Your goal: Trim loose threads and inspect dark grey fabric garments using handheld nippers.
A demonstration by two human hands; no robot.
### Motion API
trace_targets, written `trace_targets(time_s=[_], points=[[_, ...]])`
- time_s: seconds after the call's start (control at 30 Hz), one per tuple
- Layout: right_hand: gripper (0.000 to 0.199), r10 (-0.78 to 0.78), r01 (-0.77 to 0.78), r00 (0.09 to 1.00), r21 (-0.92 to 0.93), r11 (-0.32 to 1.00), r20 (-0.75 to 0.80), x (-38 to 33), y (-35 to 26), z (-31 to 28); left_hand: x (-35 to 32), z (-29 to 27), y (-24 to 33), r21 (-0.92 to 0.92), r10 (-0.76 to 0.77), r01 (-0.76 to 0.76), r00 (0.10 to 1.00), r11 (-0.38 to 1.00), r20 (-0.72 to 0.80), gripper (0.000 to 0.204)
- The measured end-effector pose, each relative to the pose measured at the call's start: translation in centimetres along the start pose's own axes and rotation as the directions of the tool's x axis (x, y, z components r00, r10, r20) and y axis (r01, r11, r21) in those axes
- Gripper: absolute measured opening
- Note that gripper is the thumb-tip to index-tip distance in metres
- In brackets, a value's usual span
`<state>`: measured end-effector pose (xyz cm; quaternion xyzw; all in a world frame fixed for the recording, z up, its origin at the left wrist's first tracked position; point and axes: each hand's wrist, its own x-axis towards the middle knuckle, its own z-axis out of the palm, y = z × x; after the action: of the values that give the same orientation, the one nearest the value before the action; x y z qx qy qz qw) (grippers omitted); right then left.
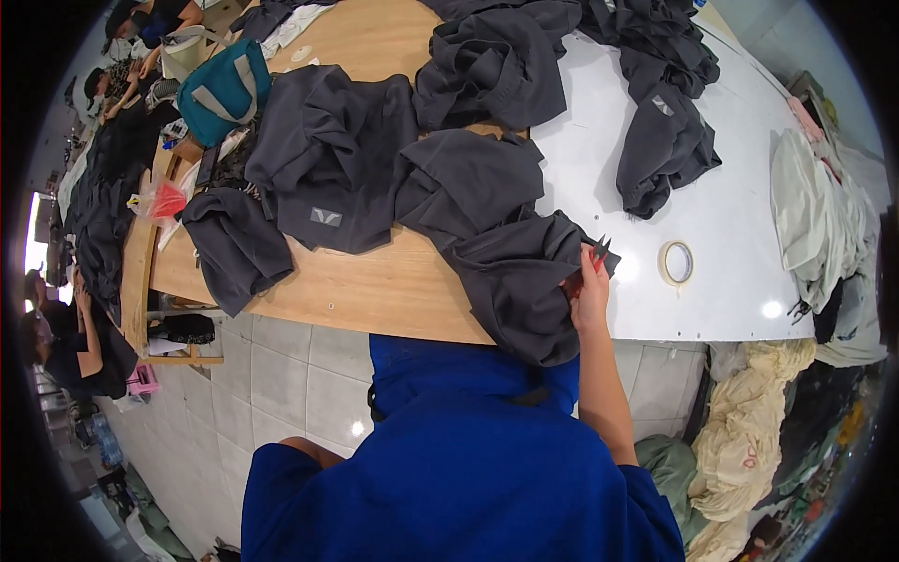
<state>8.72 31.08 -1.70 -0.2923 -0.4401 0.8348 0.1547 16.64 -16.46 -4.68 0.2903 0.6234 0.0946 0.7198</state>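
My right hand (589, 298) is closed around a pair of small snips (600, 253) with red handles and dark pointed blades, which stick up past the fingers. That hand rests at the right end of a dark grey garment (518, 276), which hangs over the table's near edge. Whether the fingers also pinch the cloth cannot be made out. Of my left arm only a bit shows beside the blue shirt; the left hand is hidden. Beyond lies another dark grey garment (323, 155) with a light grey patch.
On the white part of the table (740, 272) lies a roll of tape (675, 263). More dark garments (667, 140) are heaped at the far side. A teal bag (223, 94) stands at the left. Cream fabric bundles (744, 431) lie on the right. Other people (70, 337) are at the far left.
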Motion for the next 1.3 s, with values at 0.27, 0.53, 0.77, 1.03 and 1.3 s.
trace_targets(time_s=[0.27,0.53,0.77,1.03,1.3], points=[[0.021,0.004,-0.005,0.999,-0.021,1.0,-0.037,-0.3,0.1,0.2,0.0,-0.9,0.3,-0.049,0.048,-0.043,0.992,0.998,0.112,0.041],[0.021,-0.008,0.008,0.999,-0.004,1.0,-0.046,-0.3,0.2,0.2,-1.0,-2.3,0.2,-0.086,0.079,-0.06,0.969,0.994,0.235,0.041],[0.023,-0.093,0.096,0.993,0.033,0.995,-0.074,-0.7,1.2,-0.6,-0.2,-5.4,-0.7,-0.111,0.091,-0.058,0.944,0.992,0.317,0.042],[0.033,-0.5,0.468,0.866,-0.379,0.799,0.016,-5.9,0.4,-0.9,-0.6,-2.8,-0.6,-0.228,0.149,-0.056,0.897,0.972,0.416,0.043],[0.022,-0.453,0.498,0.864,-0.508,0.703,0.219,-7.3,0.3,0.7,-3.6,-20.6,13.5,-0.052,0.298,-0.383,0.791,0.922,-0.534,0.025]])
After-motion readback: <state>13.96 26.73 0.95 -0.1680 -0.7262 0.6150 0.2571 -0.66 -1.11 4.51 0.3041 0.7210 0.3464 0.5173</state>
